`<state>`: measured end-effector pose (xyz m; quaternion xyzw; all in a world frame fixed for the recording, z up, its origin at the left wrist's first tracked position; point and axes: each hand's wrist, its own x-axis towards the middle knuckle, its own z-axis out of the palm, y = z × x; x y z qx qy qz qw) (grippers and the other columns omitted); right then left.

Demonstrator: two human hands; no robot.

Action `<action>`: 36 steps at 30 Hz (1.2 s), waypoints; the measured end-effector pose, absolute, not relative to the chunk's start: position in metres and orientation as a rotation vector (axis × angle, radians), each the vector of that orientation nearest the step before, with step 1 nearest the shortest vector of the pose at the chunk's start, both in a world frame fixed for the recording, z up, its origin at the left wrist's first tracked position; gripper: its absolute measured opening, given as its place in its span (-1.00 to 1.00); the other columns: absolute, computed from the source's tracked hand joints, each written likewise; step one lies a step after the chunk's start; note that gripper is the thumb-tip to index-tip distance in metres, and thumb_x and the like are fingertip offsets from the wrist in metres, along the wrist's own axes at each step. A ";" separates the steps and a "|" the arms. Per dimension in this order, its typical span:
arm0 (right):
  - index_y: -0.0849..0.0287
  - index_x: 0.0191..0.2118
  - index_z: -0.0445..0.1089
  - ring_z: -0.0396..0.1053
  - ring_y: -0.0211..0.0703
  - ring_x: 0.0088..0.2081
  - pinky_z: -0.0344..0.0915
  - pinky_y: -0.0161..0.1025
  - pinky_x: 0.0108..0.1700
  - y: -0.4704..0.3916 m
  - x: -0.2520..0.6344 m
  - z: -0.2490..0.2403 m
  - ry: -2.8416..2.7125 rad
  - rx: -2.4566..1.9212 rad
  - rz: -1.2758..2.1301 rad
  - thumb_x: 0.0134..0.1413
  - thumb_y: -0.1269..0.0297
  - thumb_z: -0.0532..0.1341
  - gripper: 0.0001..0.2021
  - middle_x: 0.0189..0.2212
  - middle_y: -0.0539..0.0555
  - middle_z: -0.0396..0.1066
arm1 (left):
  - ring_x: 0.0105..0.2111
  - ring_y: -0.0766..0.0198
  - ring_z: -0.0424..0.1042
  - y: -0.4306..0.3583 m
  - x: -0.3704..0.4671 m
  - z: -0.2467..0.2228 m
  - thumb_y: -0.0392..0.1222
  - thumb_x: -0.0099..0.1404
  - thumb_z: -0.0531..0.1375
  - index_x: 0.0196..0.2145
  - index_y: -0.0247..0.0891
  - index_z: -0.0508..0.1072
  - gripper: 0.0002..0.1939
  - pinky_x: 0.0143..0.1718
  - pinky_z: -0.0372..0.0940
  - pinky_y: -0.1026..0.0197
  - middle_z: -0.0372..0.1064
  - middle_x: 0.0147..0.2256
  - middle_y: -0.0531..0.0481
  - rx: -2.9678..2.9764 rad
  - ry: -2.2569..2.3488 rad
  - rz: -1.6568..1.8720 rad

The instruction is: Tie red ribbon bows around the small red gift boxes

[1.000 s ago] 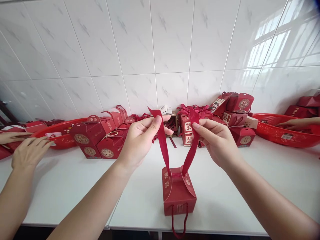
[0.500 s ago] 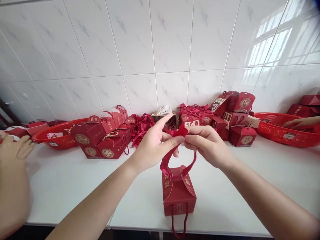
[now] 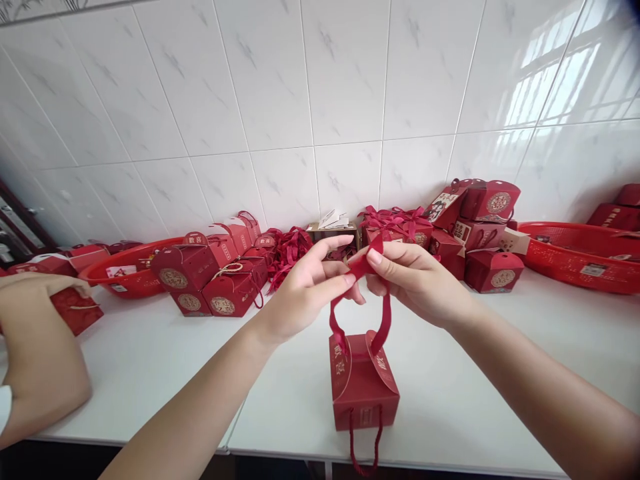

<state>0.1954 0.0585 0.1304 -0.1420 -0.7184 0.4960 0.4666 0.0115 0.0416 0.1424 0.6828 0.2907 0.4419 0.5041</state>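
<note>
A small red gift box point(image 3: 364, 393) with gold characters stands on the white table in front of me, its rope handle hanging down at the near side. Threaded through its top flaps, a red ribbon point(image 3: 384, 320) rises to my hands. My left hand point(image 3: 313, 283) pinches the ribbon between thumb and fingers, with the index finger stretched out. Close beside it, my right hand point(image 3: 413, 277) grips the ribbon's upper part between thumb and index finger. The ribbon is folded over where the two hands meet, and the fingers partly hide it.
Stacked red gift boxes stand at left point(image 3: 227, 293) and right point(image 3: 493, 270). Behind my hands lie a heap of red ribbons point(image 3: 290, 252) and a small carton. Red plastic baskets point(image 3: 135, 283) point(image 3: 575, 267) sit on both sides. At far left, another person's arm point(image 3: 45, 353) reaches by a red box.
Both my hands stay on the ribbon; its upper part now folds over my right fingers. My right thumb has shifted. The left person's arm moved inward, and the hand in the right basket is gone.
</note>
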 end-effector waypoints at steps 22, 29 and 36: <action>0.06 0.03 0.44 0.45 -0.03 -0.03 0.45 -0.06 -0.03 0.069 0.215 0.114 -2.067 -0.241 -0.425 0.20 0.52 0.14 -0.66 -0.10 0.11 0.53 | -0.20 0.10 0.52 0.034 0.009 0.135 -0.29 0.26 0.17 0.02 -0.22 0.31 -0.64 -0.08 0.31 0.00 0.55 -0.33 -0.06 1.411 0.561 1.154; 0.06 -0.20 0.54 0.46 -0.04 -0.06 0.41 -0.06 -0.04 0.065 0.217 0.103 -1.835 -0.392 0.463 0.23 0.36 0.16 -0.81 -0.11 0.06 0.54 | -0.25 0.15 0.47 0.026 0.004 0.130 -0.22 0.22 0.25 0.17 -0.13 0.30 -0.44 -0.08 0.30 0.12 0.53 -0.30 -0.04 2.042 0.889 1.468; 0.12 -0.53 0.42 0.28 -0.19 -0.46 0.20 -0.28 -0.47 0.040 0.268 0.053 -1.564 -1.041 0.597 0.11 0.06 0.23 -0.70 -0.56 0.01 0.34 | -0.55 0.34 0.24 0.014 -0.049 0.100 -0.43 0.14 0.21 0.08 0.08 0.41 -0.41 -0.26 0.26 0.32 0.25 -0.57 0.16 2.712 1.366 1.581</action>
